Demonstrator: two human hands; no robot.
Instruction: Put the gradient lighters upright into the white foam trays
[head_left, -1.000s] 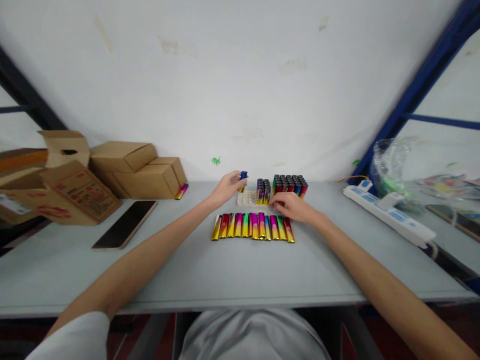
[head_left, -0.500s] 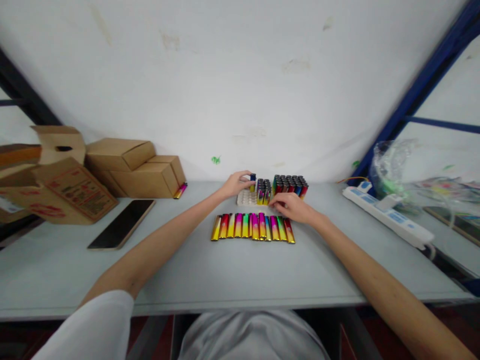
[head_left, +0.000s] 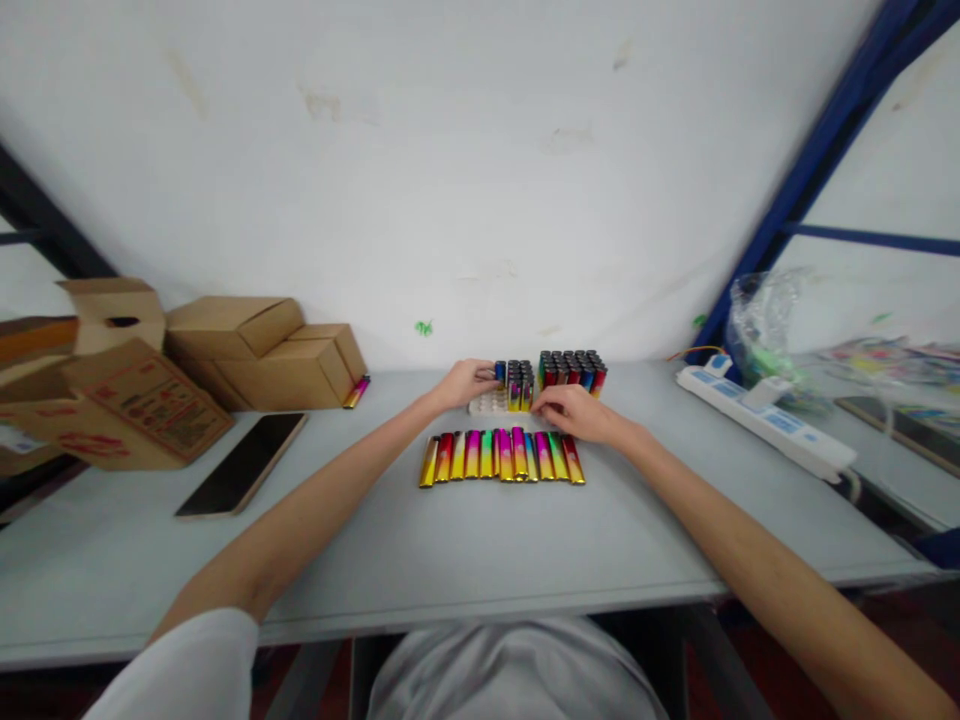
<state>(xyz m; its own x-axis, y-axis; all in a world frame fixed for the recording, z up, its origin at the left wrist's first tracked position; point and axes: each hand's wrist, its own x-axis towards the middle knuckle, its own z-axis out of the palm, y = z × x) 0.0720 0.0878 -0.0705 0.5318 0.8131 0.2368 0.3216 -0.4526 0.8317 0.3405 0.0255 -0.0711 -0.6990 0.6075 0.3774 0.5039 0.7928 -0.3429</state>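
Observation:
My left hand [head_left: 466,382] pinches a blue-topped lighter [head_left: 500,370] upright at the back of a clear plastic tray [head_left: 487,403] with round holes. Next to that lighter, several dark-topped lighters [head_left: 520,385] stand packed in the tray's right part. At the tray's right front corner rests my right hand [head_left: 577,412], its fingers curled together; their tips seem to touch the corner, and what they hold, if anything, is hidden. In front of both hands lies a row of shiny multicoloured lighters [head_left: 502,457] with gold ends.
Behind my right hand stands another block of lighters [head_left: 572,370]. Cardboard boxes [head_left: 277,360], a single lighter [head_left: 357,391] and a phone [head_left: 244,465] are on the left. A white power strip [head_left: 765,420] and a plastic bag [head_left: 765,320] lie right. The wall closes off the back.
My left hand has lowered the blue-topped lighter into the tray, so it now sits about level with its neighbours. My right hand stays by the corner. The view has shifted slightly.

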